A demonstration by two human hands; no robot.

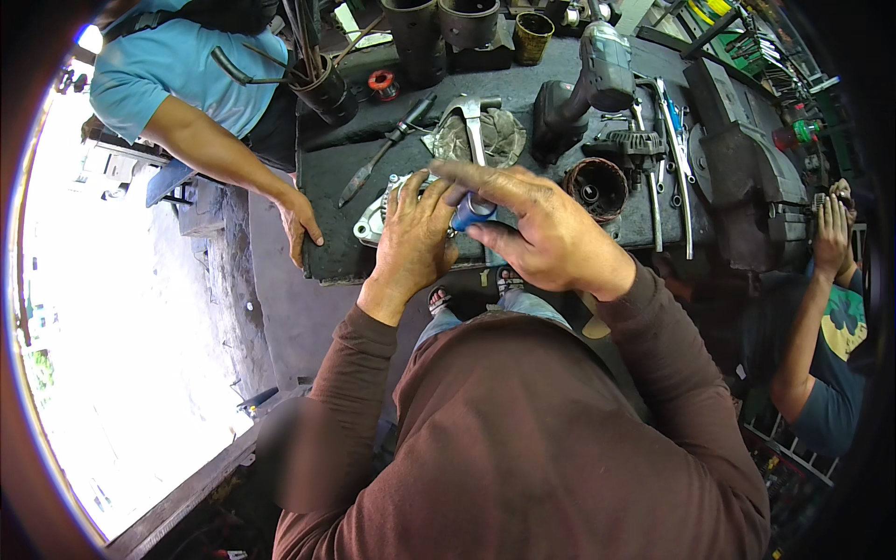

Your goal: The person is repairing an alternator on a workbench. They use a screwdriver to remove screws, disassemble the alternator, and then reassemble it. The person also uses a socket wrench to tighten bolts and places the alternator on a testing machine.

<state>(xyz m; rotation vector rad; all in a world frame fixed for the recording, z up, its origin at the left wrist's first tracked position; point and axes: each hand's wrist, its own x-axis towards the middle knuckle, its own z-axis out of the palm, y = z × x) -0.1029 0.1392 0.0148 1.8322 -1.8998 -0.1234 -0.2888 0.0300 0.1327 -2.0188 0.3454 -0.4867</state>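
My right hand (551, 233) grips a blue metal-topped cylinder (474, 215) with thumb and fingers, just above the dark bench's near edge. My left hand (411, 233) is beside it, fingers curled over a silver cast housing (371, 219), partly hiding it; its fingertips meet my right fingers. Behind them a steel puller-like tool (473, 126) lies on a crumpled grey rag (504, 140). A dark long-handled tool (392, 140) lies to the left. A ring of copper windings (595, 191) sits right of my right hand.
A cordless impact wrench (602, 70), wrenches (681, 159), a dark vise (742, 187), a red spool (381, 82) and black canisters (411, 33) share the bench (331, 261). A co-worker in light blue (187, 84) leans at left; another person's hands (831, 233) are at right.
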